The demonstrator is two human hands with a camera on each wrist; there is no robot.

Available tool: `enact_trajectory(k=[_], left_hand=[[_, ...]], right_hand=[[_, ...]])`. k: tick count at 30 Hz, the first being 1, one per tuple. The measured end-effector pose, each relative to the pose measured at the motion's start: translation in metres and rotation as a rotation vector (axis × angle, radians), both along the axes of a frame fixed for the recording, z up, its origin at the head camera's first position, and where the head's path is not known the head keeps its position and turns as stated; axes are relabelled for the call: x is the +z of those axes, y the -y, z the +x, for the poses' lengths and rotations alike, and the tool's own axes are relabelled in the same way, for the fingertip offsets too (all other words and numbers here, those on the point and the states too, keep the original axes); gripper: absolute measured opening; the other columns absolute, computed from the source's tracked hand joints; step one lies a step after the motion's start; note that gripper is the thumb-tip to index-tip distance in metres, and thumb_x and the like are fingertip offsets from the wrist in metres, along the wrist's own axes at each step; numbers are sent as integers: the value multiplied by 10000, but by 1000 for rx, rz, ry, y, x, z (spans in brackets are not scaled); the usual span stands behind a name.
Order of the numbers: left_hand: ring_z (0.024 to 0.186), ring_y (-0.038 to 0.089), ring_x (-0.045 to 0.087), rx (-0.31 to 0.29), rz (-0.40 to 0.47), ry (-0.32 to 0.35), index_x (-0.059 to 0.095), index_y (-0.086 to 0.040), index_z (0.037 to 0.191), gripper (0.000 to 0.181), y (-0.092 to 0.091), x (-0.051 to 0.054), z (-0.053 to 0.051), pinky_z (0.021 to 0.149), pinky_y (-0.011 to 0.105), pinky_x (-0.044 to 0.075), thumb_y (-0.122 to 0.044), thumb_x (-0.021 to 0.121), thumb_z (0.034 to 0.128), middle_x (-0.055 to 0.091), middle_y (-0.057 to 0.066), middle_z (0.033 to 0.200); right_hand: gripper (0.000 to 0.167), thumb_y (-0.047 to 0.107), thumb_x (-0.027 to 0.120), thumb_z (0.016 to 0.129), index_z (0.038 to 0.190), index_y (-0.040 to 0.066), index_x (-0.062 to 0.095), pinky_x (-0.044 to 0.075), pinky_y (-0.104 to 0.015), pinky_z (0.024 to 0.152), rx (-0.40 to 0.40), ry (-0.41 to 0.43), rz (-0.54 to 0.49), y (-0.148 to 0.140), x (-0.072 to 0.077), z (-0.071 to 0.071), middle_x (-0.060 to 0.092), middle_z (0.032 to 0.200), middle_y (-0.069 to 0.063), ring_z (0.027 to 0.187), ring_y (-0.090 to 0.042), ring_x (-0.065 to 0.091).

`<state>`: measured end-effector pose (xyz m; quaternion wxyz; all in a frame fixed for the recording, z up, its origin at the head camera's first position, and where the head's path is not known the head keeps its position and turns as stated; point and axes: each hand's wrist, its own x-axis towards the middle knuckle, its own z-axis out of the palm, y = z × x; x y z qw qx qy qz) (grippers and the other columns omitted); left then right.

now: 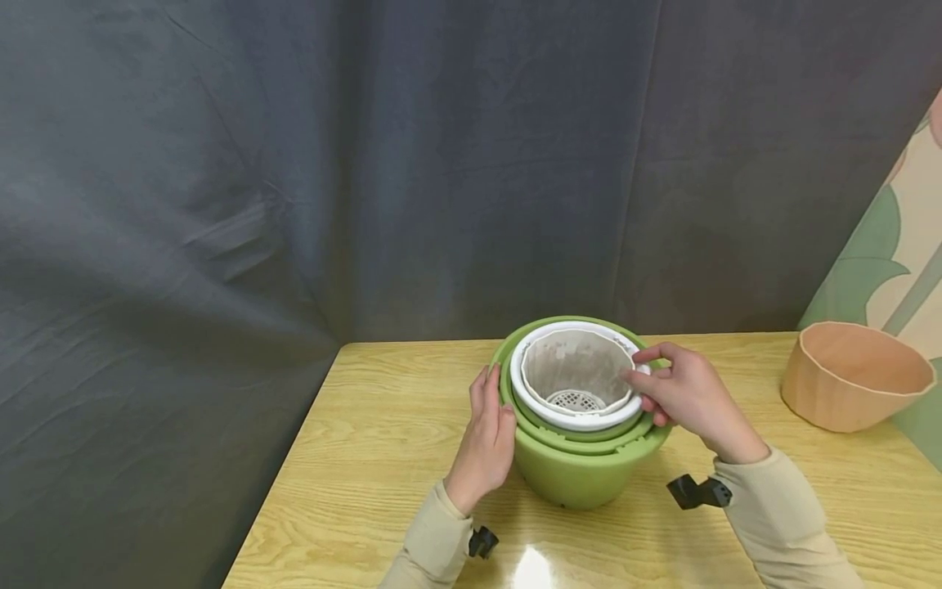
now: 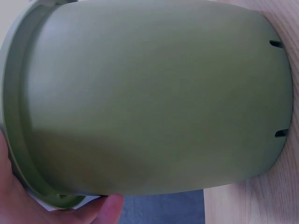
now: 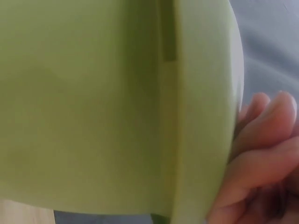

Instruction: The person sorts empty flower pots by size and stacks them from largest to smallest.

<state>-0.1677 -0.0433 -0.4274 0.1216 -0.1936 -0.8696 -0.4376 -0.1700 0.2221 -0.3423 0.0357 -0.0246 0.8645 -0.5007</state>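
Note:
A stack of nested flowerpots stands on the table. The outermost is a large green flowerpot [image 1: 577, 474], with another green rim [image 1: 581, 447] inside it. Within these sits a white flowerpot [image 1: 580, 421], and innermost an off-white flowerpot [image 1: 577, 364] with a wavy rim and a grated bottom. My left hand [image 1: 486, 438] holds the large green flowerpot by the left of its rim; a fingertip [image 2: 112, 205] shows along its outer wall. At the right, my right hand [image 1: 688, 393] pinches the off-white flowerpot's rim between thumb and fingers. The green wall fills most of both wrist views.
An orange-pink flowerpot [image 1: 846, 401] with a wavy rim stands at the table's right. Behind the wooden table [image 1: 368, 442] hangs a dark grey curtain [image 1: 478, 164]. A patterned cloth [image 1: 868, 270] hangs at the far right.

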Motion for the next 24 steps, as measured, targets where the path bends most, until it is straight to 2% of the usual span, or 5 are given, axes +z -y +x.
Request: enact_trajectory(k=[6,12,24], left_hand=[[1318,365,444,4,-1,-6,125,-24,1539,559,0,0,0,1089,486,411,-162,282,1021,149,203,1568],[1308,370,453,6,-1,0,122,-25,1540,560,0,1,1,1081,492,417,-161,283,1021,142,203,1571],[1342,351,420,7,1,-2,126,-25,1539,555,0,-1,-1,1099,481,400,-162,276,1023,145,191,1572]], right_hand=[[471,290,596,950,1221,-76,475,533,-304,448,-6,-27,-22,-3,0,2,580,605,-7,448,-79,526],[512,362,518,986,1250,-74,472,504,-268,438,-46,-55,-27,-11,-1,3,605,601,3,455,-101,552],[480,334,464,1007,1208,-100,507,463,-238,429,-150,-138,-29,-32,-12,-2,589,573,46,447,-83,537]])
